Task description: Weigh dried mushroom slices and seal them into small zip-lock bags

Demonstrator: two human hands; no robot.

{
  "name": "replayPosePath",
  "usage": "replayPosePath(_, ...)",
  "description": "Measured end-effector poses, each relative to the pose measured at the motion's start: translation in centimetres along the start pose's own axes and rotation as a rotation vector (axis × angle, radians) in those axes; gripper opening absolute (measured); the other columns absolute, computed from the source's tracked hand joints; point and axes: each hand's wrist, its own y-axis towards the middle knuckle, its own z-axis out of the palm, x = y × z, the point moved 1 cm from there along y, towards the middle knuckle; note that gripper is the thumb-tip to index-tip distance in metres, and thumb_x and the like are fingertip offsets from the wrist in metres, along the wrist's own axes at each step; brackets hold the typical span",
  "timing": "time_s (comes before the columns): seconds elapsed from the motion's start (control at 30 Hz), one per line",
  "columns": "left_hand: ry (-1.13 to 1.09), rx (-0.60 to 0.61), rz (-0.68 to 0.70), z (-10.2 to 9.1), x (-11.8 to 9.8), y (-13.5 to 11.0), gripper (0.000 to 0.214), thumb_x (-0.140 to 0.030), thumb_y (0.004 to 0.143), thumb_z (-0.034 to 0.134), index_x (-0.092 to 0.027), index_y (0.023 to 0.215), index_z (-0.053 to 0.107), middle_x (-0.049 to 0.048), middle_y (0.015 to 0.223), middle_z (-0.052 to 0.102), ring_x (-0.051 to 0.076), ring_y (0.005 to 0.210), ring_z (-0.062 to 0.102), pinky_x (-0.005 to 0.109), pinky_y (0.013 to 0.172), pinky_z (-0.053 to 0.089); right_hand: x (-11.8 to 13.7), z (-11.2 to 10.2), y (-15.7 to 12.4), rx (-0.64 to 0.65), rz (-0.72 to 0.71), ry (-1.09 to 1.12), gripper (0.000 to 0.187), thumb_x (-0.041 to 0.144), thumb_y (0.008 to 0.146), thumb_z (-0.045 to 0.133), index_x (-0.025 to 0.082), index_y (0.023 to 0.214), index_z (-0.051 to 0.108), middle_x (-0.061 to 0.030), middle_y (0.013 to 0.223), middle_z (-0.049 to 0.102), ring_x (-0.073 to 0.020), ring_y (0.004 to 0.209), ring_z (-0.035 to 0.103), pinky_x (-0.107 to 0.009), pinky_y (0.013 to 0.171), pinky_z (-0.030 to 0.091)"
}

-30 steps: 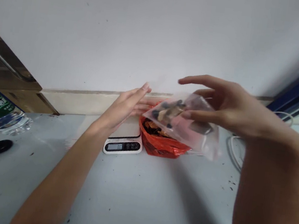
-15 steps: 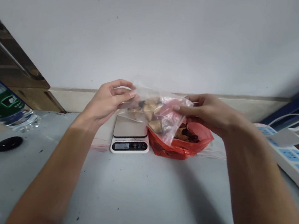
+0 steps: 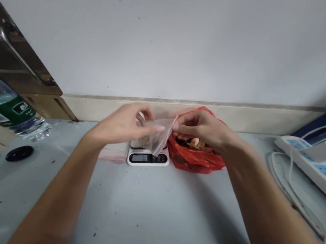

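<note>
A clear plastic zip bag (image 3: 160, 139) with pale, dried-looking pieces in it hangs tilted over a small white digital scale (image 3: 147, 164), whose display reads 0.0. My right hand (image 3: 202, 128) pinches the bag's upper right edge between thumb and fingertips. On the other side, my left hand (image 3: 123, 123) holds the bag, its thumb laid across the front; the other fingers are curled and partly hidden. The bag hides much of the weighing plate. Just right of the scale sits an open red plastic bag (image 3: 196, 160) containing brown and dark dried pieces, under my right hand.
Flat clear bags with red strips (image 3: 113, 154) lie left of the scale. Farther left are a large water bottle (image 3: 11, 108) and a black oval object (image 3: 20, 153). A power strip (image 3: 321, 169) with white cables lies at right; a wall stands behind.
The zip bag has come down and tilted, from stretched out between both hands to low over the scale. My right hand has moved left to its edge. More of the red bag shows.
</note>
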Motion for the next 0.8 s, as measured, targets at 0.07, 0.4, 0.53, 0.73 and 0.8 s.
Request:
replayPosePath(0.07,-0.063,0.199,0.050,0.8,-0.8,0.1,0.027,-0.047,0.080,0.071,-0.021,0.078,0.071,0.0021,0.079,0.072,0.019,0.075,0.067,0.028,0.068,0.049,0.0,0.3,0.1,-0.004,-0.027,0.000,0.041,0.051,0.067,0.082,0.019,0.056,0.060,0.0043,0.058,0.049,-0.0082,0.054,0.037,-0.027,0.050,0.029)
replayPosePath(0.4,-0.214,0.326,0.092,0.4,-0.5,0.4,0.022,-0.035,0.086,0.066,-0.019,0.080,0.080,0.0022,0.073,0.075,0.016,0.068,0.066,0.026,0.064,0.049,-0.2,1.6,0.5,0.051,-0.087,0.065,0.035,0.048,0.072,0.084,0.016,0.068,0.072,0.0003,0.065,0.060,-0.0106,0.060,0.045,-0.028,0.055,0.033)
replayPosePath(0.53,-0.259,0.347,0.056,0.4,-0.4,0.3,0.015,-0.026,0.081,0.066,-0.021,0.077,0.079,-0.0003,0.067,0.073,0.014,0.065,0.066,0.024,0.063,0.049,-0.1,1.9,0.3,0.078,-0.089,0.058,0.028,0.041,0.076,0.079,0.017,0.066,0.070,-0.0022,0.073,0.065,-0.0128,0.066,0.052,-0.029,0.060,0.038)
replayPosePath(0.73,-0.264,0.217,-0.063,0.6,-0.1,0.4,0.016,-0.018,0.066,0.060,-0.019,0.061,0.075,-0.0017,0.054,0.066,0.011,0.052,0.059,0.021,0.051,0.043,0.5,2.0,0.0,0.046,-0.007,-0.012,0.021,0.022,0.078,0.062,0.020,0.058,0.055,0.0034,0.060,0.048,-0.0100,0.056,0.038,-0.028,0.053,0.028)
replayPosePath(0.8,-0.262,0.127,-0.070,0.0,0.2,0.4,0.014,-0.019,0.063,0.061,-0.019,0.056,0.073,-0.0010,0.053,0.066,0.011,0.051,0.057,0.021,0.050,0.043,0.8,1.9,0.0,-0.028,0.081,-0.044,0.027,0.018,0.077,0.058,0.021,0.054,0.044,0.0054,0.057,0.037,-0.0093,0.053,0.031,-0.029,0.051,0.022)
